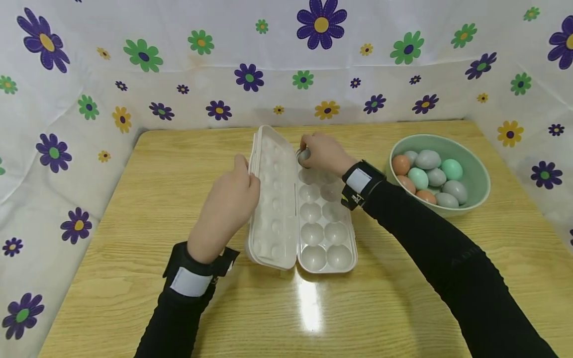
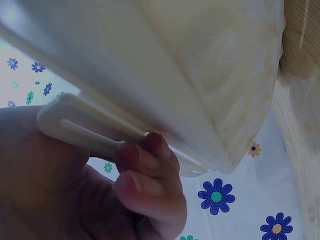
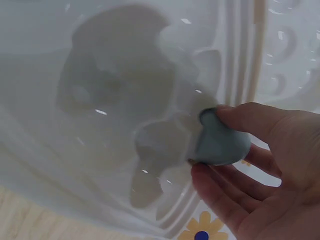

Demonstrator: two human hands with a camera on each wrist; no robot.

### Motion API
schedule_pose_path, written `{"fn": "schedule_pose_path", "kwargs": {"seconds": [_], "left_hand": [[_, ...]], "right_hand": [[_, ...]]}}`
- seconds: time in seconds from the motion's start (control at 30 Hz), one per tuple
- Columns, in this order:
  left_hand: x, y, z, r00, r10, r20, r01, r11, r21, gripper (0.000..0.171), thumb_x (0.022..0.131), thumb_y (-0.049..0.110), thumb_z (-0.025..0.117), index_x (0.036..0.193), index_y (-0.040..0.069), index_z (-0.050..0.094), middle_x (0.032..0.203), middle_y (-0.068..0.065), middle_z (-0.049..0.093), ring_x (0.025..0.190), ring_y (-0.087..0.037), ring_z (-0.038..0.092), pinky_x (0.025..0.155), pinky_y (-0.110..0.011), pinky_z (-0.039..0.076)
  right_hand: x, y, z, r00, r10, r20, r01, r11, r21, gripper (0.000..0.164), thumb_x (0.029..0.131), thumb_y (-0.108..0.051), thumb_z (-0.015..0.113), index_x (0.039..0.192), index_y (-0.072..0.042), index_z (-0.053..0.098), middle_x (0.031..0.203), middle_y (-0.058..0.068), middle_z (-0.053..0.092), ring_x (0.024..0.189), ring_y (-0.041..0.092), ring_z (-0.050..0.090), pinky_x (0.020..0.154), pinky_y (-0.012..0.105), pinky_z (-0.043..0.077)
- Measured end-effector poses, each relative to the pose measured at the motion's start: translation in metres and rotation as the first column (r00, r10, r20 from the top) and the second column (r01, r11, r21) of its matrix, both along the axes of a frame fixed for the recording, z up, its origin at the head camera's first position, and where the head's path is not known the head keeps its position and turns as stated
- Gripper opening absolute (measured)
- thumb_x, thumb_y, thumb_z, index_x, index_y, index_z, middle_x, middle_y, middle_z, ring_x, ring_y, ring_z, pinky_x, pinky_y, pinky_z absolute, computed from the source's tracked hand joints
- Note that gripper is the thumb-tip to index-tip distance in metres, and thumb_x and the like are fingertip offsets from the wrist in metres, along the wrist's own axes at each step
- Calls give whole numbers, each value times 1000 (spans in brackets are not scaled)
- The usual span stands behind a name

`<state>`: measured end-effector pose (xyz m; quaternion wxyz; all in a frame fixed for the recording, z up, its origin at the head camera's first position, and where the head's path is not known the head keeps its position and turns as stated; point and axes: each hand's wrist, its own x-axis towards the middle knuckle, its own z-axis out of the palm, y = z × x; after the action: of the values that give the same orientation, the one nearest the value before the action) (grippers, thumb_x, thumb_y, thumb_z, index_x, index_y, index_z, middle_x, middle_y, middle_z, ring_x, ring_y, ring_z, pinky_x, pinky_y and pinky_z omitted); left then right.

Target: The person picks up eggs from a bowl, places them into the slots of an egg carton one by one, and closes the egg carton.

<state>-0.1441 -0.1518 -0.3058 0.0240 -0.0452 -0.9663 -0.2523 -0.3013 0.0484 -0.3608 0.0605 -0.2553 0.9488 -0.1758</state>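
Observation:
A white plastic egg box stands unfolded on the table, its base (image 1: 324, 244) lying flat with two rows of round cups and its dimpled lid (image 1: 275, 233) tilted up on the left. My left hand (image 1: 226, 204) grips the lid's outer edge; in the left wrist view, fingers and thumb pinch a slotted flap (image 2: 85, 130) there. At the far left cup of the base, my right hand (image 1: 328, 153) holds a grey egg (image 3: 222, 142) between thumb and fingers, low at the cup. The nearer cups hold nothing.
To the right stands a pale green bowl (image 1: 482, 191) with several grey, green and brown eggs, including a green egg (image 1: 452, 169). The wooden table (image 1: 179, 174) ends at a flower-patterned cloth (image 1: 286, 54) behind and at the sides.

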Motion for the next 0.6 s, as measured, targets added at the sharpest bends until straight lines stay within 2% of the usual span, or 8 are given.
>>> {"fn": "schedule_pose_path", "kwargs": {"seconds": [0.33,0.6], "left_hand": [[1,2,1,1000,-10,-15,10,1000,-7,22,95,20,29,103,1,35,62,-10,47,45,-20,48,37,-32,39],[1,3,2,1000,-1,0,1,1000,0,24,95,21,28,106,0,35,64,-10,47,46,-20,49,37,-32,39]], "right_hand": [[-1,-1,-4,1000,-1,0,1,1000,-15,27,80,-17,66,104,-8,56,95,5,55,85,21,48,77,35,42],[-3,-2,-6,1000,-7,10,7,1000,2,28,80,-18,66,104,-9,55,96,5,54,85,20,47,76,34,42]]}}
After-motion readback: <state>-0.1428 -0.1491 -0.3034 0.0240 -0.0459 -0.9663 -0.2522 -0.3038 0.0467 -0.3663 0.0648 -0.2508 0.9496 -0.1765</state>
